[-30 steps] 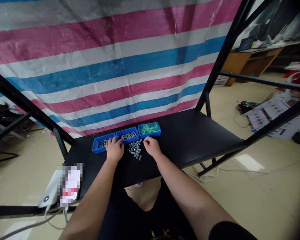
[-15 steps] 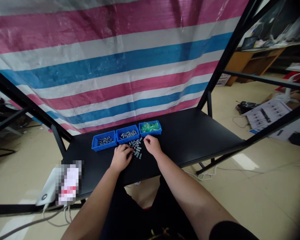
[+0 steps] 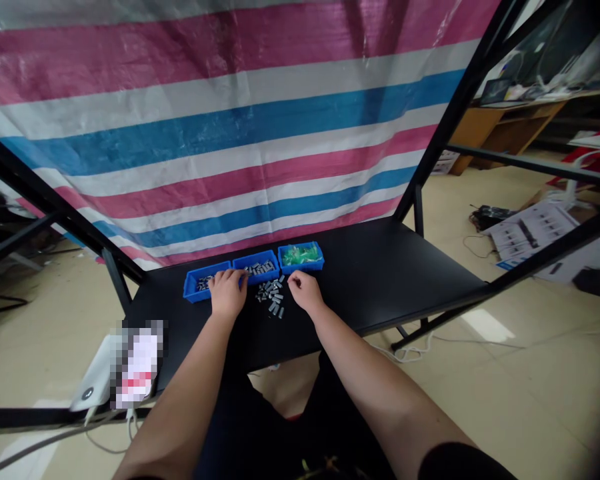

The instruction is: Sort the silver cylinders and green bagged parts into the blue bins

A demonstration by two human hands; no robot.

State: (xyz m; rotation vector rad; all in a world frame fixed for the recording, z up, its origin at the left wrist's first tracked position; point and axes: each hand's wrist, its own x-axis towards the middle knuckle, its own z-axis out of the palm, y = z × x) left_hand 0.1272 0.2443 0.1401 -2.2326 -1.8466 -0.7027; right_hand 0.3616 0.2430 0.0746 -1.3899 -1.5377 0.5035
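My left hand is over the front edges of the left blue bin and the middle blue bin. Its fingers are bent and spread, with the thumb apart; I make out nothing in them. Small metal parts lie in the left bin, larger grey cylindrical pieces in the middle one. Curled up on the black table, my right hand is closed just right of a loose pile of grey metal pieces; whatever its fingers hold is hidden. Behind it, the right blue bin contains green, clear-wrapped items.
The black table stands inside a black metal frame, with a striped plastic sheet behind. A white device with cables and a blurred-out object sit at the left front corner.
My left hand has moved left and slightly away from me, from the loose pile to the left and middle bins. My right hand stays closed in about the same place.
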